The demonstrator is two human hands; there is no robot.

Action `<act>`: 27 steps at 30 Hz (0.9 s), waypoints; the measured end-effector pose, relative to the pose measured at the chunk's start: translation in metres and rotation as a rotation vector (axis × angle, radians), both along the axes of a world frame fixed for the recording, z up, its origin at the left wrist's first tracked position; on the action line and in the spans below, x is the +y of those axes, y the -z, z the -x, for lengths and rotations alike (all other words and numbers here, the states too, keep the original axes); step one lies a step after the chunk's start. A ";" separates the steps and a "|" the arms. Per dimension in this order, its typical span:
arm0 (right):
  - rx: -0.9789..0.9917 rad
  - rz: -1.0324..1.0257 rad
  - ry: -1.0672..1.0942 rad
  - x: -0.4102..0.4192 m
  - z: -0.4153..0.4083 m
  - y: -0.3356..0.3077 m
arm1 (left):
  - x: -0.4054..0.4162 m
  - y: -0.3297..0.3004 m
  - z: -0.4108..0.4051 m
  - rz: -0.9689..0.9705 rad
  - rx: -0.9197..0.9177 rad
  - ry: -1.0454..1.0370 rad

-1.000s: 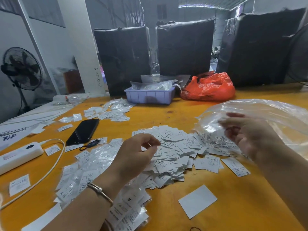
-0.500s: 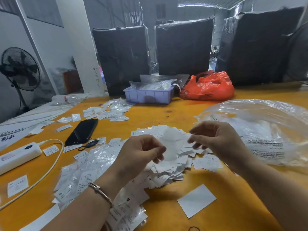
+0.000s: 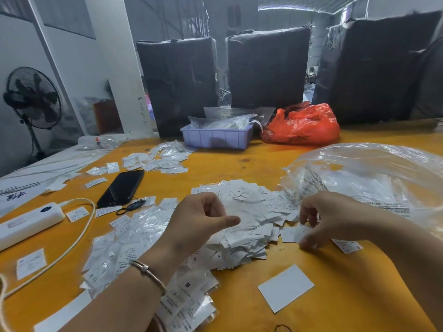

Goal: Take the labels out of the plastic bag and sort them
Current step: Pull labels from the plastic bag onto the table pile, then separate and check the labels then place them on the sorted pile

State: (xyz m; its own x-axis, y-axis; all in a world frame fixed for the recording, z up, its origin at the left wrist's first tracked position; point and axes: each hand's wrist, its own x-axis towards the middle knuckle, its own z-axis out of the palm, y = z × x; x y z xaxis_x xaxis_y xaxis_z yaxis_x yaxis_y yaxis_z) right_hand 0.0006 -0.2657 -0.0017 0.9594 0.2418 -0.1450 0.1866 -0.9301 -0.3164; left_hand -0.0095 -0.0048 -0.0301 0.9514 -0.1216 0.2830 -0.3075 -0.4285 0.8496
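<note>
- Head view: labels [image 3: 249, 219] lie in a loose heap at mid counter [image 3: 239, 161], many overlapping, some face up with size letters (S, M, XL) legible.
- More labels, sleeved in clear film, spread left and toward the near edge beneath the left forearm.
- Bag [image 3: 374, 178] lies crumpled at right, clear and thin, mouth toward the heap; whether labels remain inside cannot be told through the glare.
- Left hand [image 3: 201, 221] hovers over the heap's left side, fingers [image 3: 211, 207] curled, thumb out; a pale blurred sheet at the thumb tip suggests a pinch, but this is uncertain.
- Right hand [image 3: 328, 219] is over the heap's right edge, fingers curled down onto labels there, thumb low; a pinch looks likely but is blurred.
- Handling, judged: labels are light, thin, flexible paper, easily scattered by a draught or sleeve, prone to cling in pairs.
- Best taken singly at a free corner or edge, thumb against forefinger, or slid off the heap first.
- Bag is limp and slippery; hold at the mouth rim.
</note>
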 end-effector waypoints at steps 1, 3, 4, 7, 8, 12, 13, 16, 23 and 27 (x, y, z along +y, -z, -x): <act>0.008 -0.007 -0.003 0.000 0.000 0.000 | 0.000 0.001 0.000 -0.013 0.006 -0.005; 0.024 -0.036 -0.002 0.001 0.001 0.000 | 0.000 0.001 -0.001 -0.034 0.015 -0.025; 0.029 -0.062 0.004 0.001 0.001 0.000 | 0.000 0.001 -0.001 -0.041 0.012 -0.042; 0.029 -0.162 0.030 0.001 0.000 -0.001 | 0.000 -0.001 -0.002 -0.048 -0.022 -0.098; 0.026 -0.210 0.037 0.001 0.000 -0.001 | 0.001 -0.001 -0.002 -0.041 -0.033 -0.114; 0.000 -0.424 0.066 0.001 -0.001 0.000 | 0.002 0.001 -0.004 -0.003 -0.008 -0.127; 0.001 -0.466 0.079 0.003 -0.001 0.001 | 0.002 0.002 -0.004 -0.018 -0.004 -0.124; 0.026 -0.594 0.106 0.006 -0.002 0.003 | 0.001 0.003 -0.003 -0.022 -0.024 -0.134; 0.055 -0.870 0.189 0.009 -0.002 0.002 | -0.002 -0.002 -0.001 0.053 -0.045 -0.083; -0.024 -1.032 0.210 0.006 -0.004 0.007 | -0.004 -0.002 0.001 0.104 -0.004 0.006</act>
State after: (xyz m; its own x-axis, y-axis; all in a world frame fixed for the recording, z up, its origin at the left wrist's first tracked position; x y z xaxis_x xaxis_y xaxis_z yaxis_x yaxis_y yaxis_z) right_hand 0.0048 -0.2594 -0.0085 0.9963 0.0659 0.0560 0.0696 -0.2264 -0.9716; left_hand -0.0104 -0.0085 -0.0281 0.9496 -0.0973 0.2979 -0.3131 -0.3358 0.8884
